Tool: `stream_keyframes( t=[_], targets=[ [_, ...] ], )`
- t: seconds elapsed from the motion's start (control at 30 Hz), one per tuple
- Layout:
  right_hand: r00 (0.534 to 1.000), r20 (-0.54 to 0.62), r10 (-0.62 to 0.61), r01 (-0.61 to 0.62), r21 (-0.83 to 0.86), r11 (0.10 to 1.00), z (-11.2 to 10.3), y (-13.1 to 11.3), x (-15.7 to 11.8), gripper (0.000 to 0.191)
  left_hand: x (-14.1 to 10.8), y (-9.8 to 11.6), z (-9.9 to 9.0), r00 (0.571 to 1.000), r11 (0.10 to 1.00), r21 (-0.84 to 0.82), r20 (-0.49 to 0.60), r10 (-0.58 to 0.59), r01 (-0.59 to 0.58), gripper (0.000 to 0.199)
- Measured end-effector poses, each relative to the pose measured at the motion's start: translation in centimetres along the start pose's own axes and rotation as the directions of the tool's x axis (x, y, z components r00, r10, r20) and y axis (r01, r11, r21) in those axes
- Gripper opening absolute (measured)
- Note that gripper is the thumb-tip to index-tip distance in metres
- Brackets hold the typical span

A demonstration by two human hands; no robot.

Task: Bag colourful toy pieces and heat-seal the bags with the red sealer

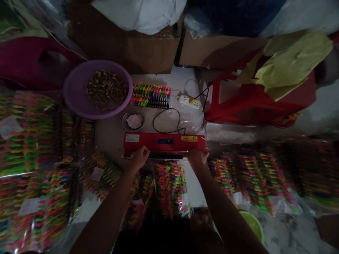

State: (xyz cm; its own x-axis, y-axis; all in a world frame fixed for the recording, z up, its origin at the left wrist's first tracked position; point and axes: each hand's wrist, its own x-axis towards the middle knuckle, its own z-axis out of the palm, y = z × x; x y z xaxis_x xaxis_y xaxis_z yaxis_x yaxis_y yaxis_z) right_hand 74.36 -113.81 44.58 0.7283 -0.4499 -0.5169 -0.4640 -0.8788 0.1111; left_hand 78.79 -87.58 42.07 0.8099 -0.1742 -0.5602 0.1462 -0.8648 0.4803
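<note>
A red heat sealer (149, 141) with a small display and a dark bar along its front edge lies before me. A clear plastic bag (171, 187) of colourful small plastic pieces hangs from that edge toward my body. My left hand (140, 156) pinches the bag's upper edge at the left part of the bar. At the sealer's right end, my right hand (197, 157) is closed over the bag's other top corner, its fingertips partly hidden. A black cord runs from the back of the sealer.
A purple basin (69, 90) holds many small brownish pieces. Behind the sealer are a small bowl (133, 121), a black rack (159, 102) of coloured pieces and a white power strip (189, 101). A red stool (230, 106) lies at right. Filled bags (29, 141) flank both sides.
</note>
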Motion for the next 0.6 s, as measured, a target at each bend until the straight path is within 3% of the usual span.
stream_keyframes(
  t=[0.17,0.3,0.47,0.6],
  targets=[
    [0.993,-0.025,0.112,-0.111,0.059,0.992,1.7,-0.7,0.4,0.026,0.0,-0.2,-0.6,0.996,0.993,-0.097,0.059,0.069,-0.063,0.020],
    [0.991,-0.075,0.108,-0.095,0.162,0.982,2.4,0.2,0.2,0.021,-0.1,0.5,-1.0,0.997,0.994,-0.090,0.051,0.060,-0.056,0.011],
    [0.978,-0.161,0.130,-0.082,0.271,0.959,0.8,2.1,-0.9,0.026,-0.6,0.9,-0.7,0.999,0.998,-0.057,-0.023,0.033,-0.034,0.013],
    [0.973,-0.184,0.142,-0.107,0.186,0.977,-0.1,2.5,-1.1,0.031,-0.8,0.9,-0.2,0.998,0.998,-0.056,-0.066,0.013,-0.017,0.014]
  ],
)
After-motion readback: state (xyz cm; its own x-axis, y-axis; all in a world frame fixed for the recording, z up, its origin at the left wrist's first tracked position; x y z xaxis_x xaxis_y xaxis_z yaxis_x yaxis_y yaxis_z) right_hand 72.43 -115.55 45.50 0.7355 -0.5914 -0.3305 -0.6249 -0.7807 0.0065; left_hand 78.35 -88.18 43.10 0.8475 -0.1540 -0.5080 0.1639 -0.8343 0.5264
